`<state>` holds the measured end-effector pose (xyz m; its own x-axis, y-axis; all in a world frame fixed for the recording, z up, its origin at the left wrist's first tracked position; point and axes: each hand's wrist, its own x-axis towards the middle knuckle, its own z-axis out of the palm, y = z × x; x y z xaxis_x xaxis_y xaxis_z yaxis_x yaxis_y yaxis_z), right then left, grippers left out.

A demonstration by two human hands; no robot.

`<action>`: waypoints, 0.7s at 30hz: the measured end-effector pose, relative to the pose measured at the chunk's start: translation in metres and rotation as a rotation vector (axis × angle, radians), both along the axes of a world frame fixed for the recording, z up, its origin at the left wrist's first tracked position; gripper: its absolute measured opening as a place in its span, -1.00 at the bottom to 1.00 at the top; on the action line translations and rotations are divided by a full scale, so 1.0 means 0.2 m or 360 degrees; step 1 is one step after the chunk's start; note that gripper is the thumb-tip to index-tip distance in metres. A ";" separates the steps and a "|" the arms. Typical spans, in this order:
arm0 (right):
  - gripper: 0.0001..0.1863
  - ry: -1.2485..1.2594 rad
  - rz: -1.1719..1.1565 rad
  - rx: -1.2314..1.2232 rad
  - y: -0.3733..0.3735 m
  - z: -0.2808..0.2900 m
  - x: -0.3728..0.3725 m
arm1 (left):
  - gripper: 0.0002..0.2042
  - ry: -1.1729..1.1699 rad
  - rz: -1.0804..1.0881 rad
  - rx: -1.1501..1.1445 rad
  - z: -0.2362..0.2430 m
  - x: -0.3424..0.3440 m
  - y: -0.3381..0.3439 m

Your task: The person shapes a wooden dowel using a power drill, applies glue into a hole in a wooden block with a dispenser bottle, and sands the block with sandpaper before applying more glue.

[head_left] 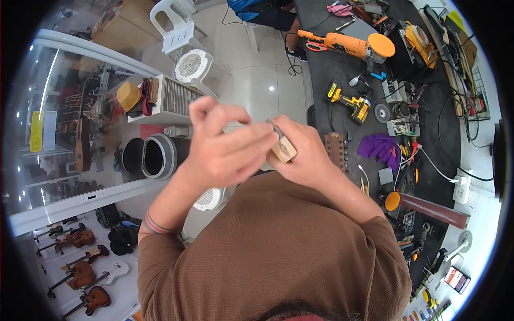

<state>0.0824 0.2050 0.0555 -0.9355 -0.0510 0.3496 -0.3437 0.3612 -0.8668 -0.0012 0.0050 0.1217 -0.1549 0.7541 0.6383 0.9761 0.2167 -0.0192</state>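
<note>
In front of my chest, my right hand [300,147] is closed round a small, light wooden piece [285,150] with a rounded end and a dark mark on its face. A thin dark grey part shows at its upper end; its exact kind is unclear. My left hand [222,144] reaches across from the left. Its front fingertips touch the upper end of the piece, while the other fingers are spread and partly bent, slightly blurred. The left thumb is hidden.
On the right, a dark workbench [321,80] carries an orange power tool [342,44], a yellow drill [350,101], a guitar headstock [336,152] and a purple cloth [380,150]. At left are a bin [160,156], a white stool [193,65] and hung guitars [80,275]. Another person [267,13] sits ahead.
</note>
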 end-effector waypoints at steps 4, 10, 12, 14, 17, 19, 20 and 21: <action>-0.60 0.0034 0.0060 -0.0080 0.01 -0.01 0.00 | -0.62 -0.0155 -0.0225 0.0012 -0.02 0.06 0.03; -0.59 0.0060 0.0058 -0.0053 0.03 -0.01 0.00 | -0.64 -0.0060 -0.0198 -0.0026 0.00 0.05 0.03; -0.59 0.0030 0.0030 -0.0066 0.02 -0.01 0.00 | -0.63 -0.0070 -0.0184 -0.0021 0.00 0.05 0.03; -0.58 0.0056 0.0097 -0.0079 0.03 -0.02 -0.01 | -0.62 -0.0089 -0.0157 -0.0003 0.00 0.06 0.04; -0.60 0.0029 0.0055 -0.0092 0.02 -0.01 0.00 | -0.61 -0.0045 -0.0102 0.0006 0.02 0.00 0.03; -0.60 0.0047 0.0072 -0.0090 0.02 -0.01 -0.01 | -0.61 0.0038 -0.0004 0.0000 0.03 0.00 0.02; -0.61 0.0066 0.0095 -0.0084 0.02 -0.01 -0.02 | -0.61 -0.0011 -0.0086 -0.0002 0.01 0.06 0.03; -0.61 0.0068 0.0102 -0.0084 0.02 -0.01 -0.02 | -0.62 -0.0061 -0.0168 -0.0003 0.01 0.09 0.04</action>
